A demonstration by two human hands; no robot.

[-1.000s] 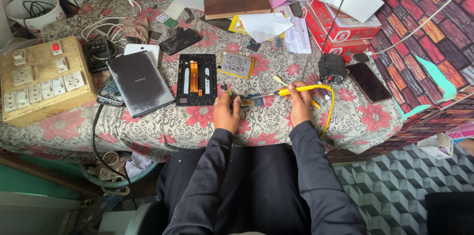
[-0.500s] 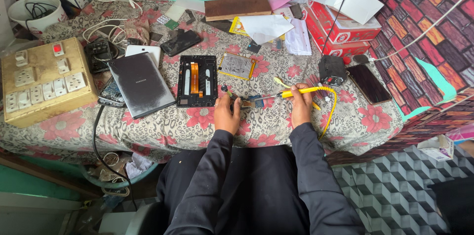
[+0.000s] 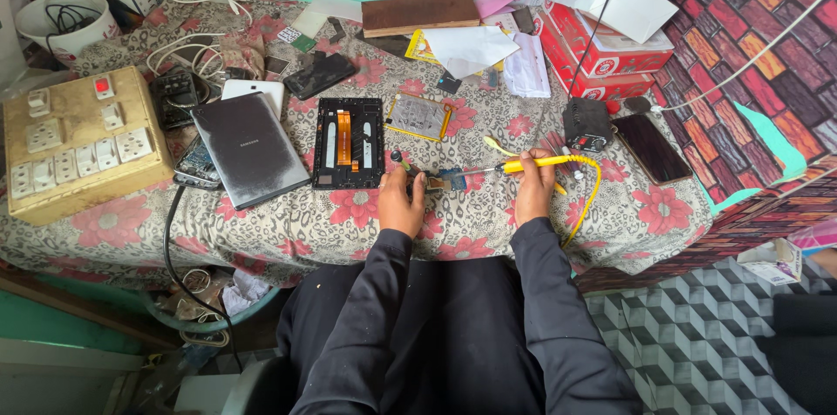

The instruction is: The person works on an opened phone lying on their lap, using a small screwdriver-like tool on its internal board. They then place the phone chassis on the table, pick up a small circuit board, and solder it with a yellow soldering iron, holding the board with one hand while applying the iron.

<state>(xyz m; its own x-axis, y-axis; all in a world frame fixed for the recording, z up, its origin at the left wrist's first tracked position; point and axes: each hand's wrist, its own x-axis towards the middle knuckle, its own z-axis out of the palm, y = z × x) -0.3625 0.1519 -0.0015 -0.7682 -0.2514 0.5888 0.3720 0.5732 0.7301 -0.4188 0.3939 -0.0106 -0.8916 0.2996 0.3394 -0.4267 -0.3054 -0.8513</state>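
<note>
My right hand (image 3: 534,184) grips a yellow-handled soldering iron (image 3: 540,163), its tip pointing left at a small circuit part (image 3: 443,180) lying on the flowered tablecloth (image 3: 331,223). My left hand (image 3: 401,201) rests by that part and holds a thin dark tool (image 3: 403,161) upright between the fingers. The iron's yellow cord (image 3: 589,197) loops to the right. Just beyond my left hand lies an opened tablet frame (image 3: 349,143) with an orange ribbon cable, and a yellow-edged board (image 3: 418,116) sits beside it.
A dark tablet back cover (image 3: 248,147) and a beige switch-and-socket board (image 3: 74,143) lie at the left. A phone (image 3: 652,147) and a small black box (image 3: 587,123) sit right. Red boxes (image 3: 610,53), papers and a wooden slab (image 3: 418,14) fill the back.
Both hands stay at the small part; the iron's tip and the left hand's tool shift only slightly. Nothing else moved.
</note>
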